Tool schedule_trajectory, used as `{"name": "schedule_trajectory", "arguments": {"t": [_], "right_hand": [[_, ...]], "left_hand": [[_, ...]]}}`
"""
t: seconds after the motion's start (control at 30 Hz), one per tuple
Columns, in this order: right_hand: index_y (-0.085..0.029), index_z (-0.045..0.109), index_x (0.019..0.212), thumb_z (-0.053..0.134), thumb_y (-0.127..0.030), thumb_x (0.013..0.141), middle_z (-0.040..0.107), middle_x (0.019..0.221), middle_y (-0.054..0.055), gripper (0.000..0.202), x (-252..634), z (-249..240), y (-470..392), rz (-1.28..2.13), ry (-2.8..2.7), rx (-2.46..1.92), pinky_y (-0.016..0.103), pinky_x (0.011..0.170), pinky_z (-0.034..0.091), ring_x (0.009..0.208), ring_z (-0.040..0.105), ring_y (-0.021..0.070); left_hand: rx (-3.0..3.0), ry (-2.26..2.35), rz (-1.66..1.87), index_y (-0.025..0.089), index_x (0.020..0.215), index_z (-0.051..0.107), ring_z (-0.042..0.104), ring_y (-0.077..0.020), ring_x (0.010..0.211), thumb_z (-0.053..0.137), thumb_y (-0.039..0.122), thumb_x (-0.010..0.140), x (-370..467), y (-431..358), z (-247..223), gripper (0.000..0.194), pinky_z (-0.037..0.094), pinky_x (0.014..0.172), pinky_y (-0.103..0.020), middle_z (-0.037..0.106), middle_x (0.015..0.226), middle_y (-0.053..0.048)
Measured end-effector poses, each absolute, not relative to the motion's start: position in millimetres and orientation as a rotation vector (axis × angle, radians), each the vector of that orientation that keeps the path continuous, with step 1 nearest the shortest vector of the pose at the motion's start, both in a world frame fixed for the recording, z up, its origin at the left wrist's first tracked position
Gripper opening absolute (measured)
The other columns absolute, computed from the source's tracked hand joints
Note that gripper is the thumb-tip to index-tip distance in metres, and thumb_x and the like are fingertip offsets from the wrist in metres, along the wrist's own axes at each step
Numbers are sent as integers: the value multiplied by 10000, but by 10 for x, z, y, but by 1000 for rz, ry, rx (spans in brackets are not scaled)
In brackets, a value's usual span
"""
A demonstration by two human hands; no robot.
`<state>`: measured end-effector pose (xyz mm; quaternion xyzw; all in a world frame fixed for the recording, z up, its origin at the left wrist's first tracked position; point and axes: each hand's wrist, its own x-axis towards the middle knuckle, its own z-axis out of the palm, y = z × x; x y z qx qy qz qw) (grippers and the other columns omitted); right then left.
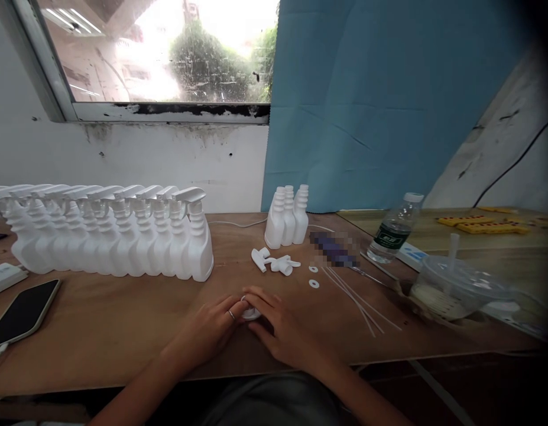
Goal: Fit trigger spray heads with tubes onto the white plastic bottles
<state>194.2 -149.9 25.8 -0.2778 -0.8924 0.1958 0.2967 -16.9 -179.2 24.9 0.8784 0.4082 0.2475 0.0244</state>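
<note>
My left hand (217, 322), with a ring on one finger, and my right hand (278, 325) meet near the table's front edge. Their fingers close round a small white plastic part (251, 314), mostly covered, so its exact kind is unclear. Just beyond them lie two loose white trigger spray heads (282, 265). Two flat white washers (314, 284) and several thin white dip tubes (351, 296) rest to the right. Three white bottles without heads (287, 216) stand behind. At the left, a long row of white spray bottles (198, 248) carries spray heads on top.
A phone (23, 310) with a cable lies at the left. On the right are a water bottle (392, 231), a lidded plastic cup (446, 290) with a straw, and a long thin tool with a blurred handle (333, 248). The brown table (123, 325) ends close to my body.
</note>
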Motion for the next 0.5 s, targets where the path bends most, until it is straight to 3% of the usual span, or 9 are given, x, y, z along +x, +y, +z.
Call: {"name": "schedule_trajectory", "arguments": {"t": [0.07,0.13,0.23,0.33,0.5], "right_hand": [[-278,454,1408,616,-200,890,415,1516,70,548,2027,291,-1483,648,-2369,-722,421,1120,392,1384,410,228],[-302,432,1432,611,-236,900,374,1545,68,565,2150,321,-1423,674,-2295,-745,422,1103,407,1382,416,230],[-262,583,1281,541,-258,929,600,1329,92,355,2446,354,-1227,425,-2125,-934,441,1007,473,1184,590,240],[-198,698,891,523,-237,897,718,972,104,180,2857,336,-986,-23,-2062,-1299,478,916,484,981,650,286],[-178,714,823,555,-268,846,715,995,153,184,3360,182,-768,-326,-2029,-1953,450,735,494,955,656,359]], "left_hand": [[2665,1303,780,240,1275,456,627,-198,1029,465,157,981,-161,-1790,210,306,526,858,-308,643,1169,-54],[2635,1351,777,241,1230,475,642,-199,966,457,188,987,-154,-1786,175,250,529,806,-303,654,1118,-45],[2628,1403,738,244,1202,483,649,-208,940,442,232,995,-146,-1780,154,211,526,781,-307,652,1109,-42],[2630,1417,720,244,1191,494,654,-210,936,435,250,995,-142,-1778,160,204,525,781,-305,650,1128,-45],[2518,1469,733,252,1205,483,667,-214,959,480,234,969,-139,-1793,159,237,531,799,-306,661,1156,-40]]}}
